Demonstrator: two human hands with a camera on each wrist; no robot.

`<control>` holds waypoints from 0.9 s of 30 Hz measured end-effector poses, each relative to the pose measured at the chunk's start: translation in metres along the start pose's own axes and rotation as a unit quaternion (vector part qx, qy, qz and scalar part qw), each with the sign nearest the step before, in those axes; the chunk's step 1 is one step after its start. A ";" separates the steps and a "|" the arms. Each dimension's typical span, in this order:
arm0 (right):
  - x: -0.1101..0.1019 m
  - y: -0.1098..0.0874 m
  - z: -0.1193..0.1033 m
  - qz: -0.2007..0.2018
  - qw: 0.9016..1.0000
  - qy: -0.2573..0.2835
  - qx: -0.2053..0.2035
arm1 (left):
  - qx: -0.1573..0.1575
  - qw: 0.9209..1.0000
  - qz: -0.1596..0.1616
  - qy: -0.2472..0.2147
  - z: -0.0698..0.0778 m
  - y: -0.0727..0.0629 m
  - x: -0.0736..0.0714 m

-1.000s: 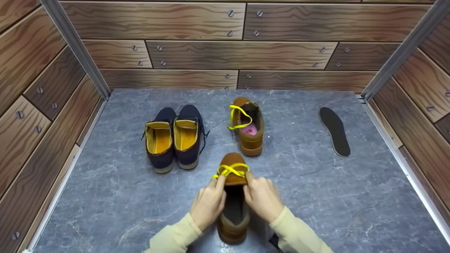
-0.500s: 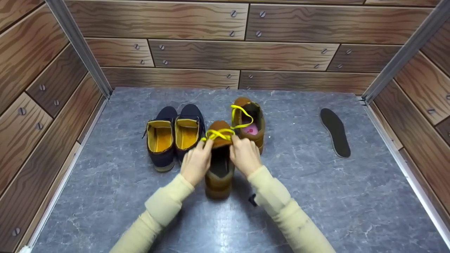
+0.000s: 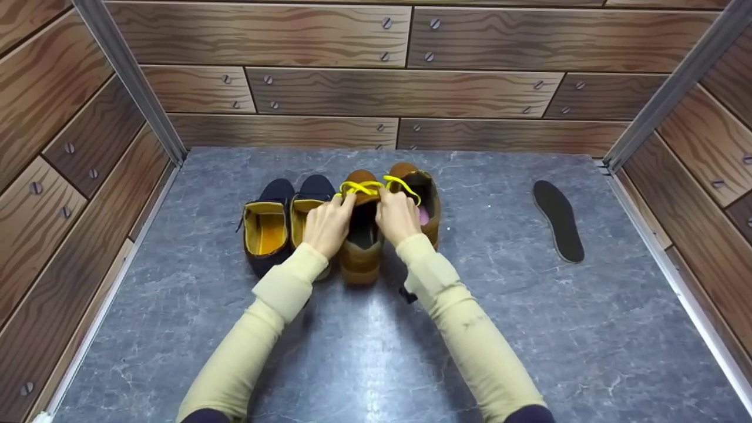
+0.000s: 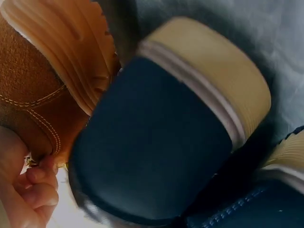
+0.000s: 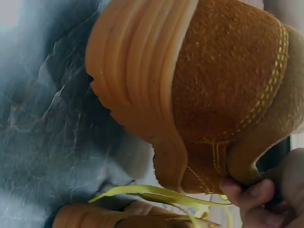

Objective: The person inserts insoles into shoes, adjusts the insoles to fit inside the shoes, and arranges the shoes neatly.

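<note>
Both hands hold one brown suede shoe (image 3: 360, 273) with bright yellow laces, toe pointing away. The left hand (image 3: 328, 226) pinches its upper left edge beside the laces; in the left wrist view the left fingers (image 4: 38, 190) are curled at the brown leather. The right hand (image 3: 399, 216) grips the opposite upper edge. Whether the sole touches the floor, I cannot tell. Directly right is a second brown shoe (image 3: 432, 191), partly behind the right hand, with a loose yellow lace and something pink inside. On the left, a navy shoe (image 3: 317, 185) is partly covered by the left hand.
Another navy shoe (image 3: 265, 229) with a yellow lining stands at the far left of the row. A dark insole (image 3: 559, 220) lies flat to the right on the grey marbled floor (image 3: 499, 329). Wood-patterned walls (image 3: 405, 91) enclose the back and both sides.
Both hands have carried the brown shoe away from the person and slightly left, into the gap between the navy shoe and the other brown shoe. The remaining things stay put.
</note>
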State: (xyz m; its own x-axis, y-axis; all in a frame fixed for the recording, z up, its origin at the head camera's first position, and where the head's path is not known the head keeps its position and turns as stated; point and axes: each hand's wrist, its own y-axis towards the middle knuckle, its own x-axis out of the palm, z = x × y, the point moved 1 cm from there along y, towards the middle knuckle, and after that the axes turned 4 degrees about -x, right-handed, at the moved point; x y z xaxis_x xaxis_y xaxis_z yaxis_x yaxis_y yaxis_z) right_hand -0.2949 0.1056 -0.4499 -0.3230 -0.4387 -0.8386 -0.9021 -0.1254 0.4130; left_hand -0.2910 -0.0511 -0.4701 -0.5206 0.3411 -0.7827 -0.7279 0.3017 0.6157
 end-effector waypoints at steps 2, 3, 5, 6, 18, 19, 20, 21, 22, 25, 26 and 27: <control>0.002 0.005 0.004 -0.006 1.000 -0.001 0.008 | 0.001 1.000 -0.003 0.010 0.001 0.005 0.004; 0.003 0.006 0.006 -0.007 1.000 -0.001 0.014 | 0.004 1.000 -0.003 0.013 0.002 0.007 0.006; 0.004 0.009 0.009 -0.007 1.000 0.000 0.026 | 0.011 1.000 -0.001 0.017 0.005 0.011 0.010; 0.004 0.010 0.011 -0.006 0.999 0.002 0.031 | 0.016 1.000 0.001 0.019 0.005 0.012 0.012; 0.023 0.009 0.017 -0.023 0.999 0.006 0.039 | 0.030 0.997 0.000 0.067 -0.002 0.009 0.037; 0.023 0.009 0.016 -0.027 0.999 0.004 0.042 | 0.028 0.997 -0.001 0.067 -0.002 0.009 0.037; 0.021 0.010 0.016 -0.031 0.999 0.004 0.044 | 0.026 0.998 -0.003 0.065 -0.002 0.010 0.037; 0.019 0.011 0.016 -0.035 0.998 0.007 0.044 | 0.022 0.998 -0.007 0.063 -0.002 0.012 0.035; 0.017 0.011 0.016 -0.036 0.999 0.011 0.038 | 0.016 0.998 -0.014 0.061 -0.002 0.014 0.034; 0.005 0.009 0.019 -0.040 0.998 0.045 0.024 | -0.006 0.998 -0.049 0.047 0.000 0.019 0.029; 0.001 0.008 0.021 -0.034 0.997 0.065 0.017 | -0.011 0.997 -0.058 0.041 0.001 0.020 0.027; -0.004 0.007 0.024 -0.024 0.996 0.086 0.008 | -0.014 0.997 -0.067 0.034 0.002 0.020 0.025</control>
State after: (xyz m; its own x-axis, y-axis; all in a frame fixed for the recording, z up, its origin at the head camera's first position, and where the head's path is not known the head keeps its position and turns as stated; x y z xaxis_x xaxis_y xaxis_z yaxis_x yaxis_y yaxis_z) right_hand -0.3066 0.1283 -0.4525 -0.2263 -0.5784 -0.7837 -0.9202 -0.1369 0.3667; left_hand -0.3177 -0.0346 -0.4765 -0.4472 0.2379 -0.8622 -0.8039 0.3158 0.5041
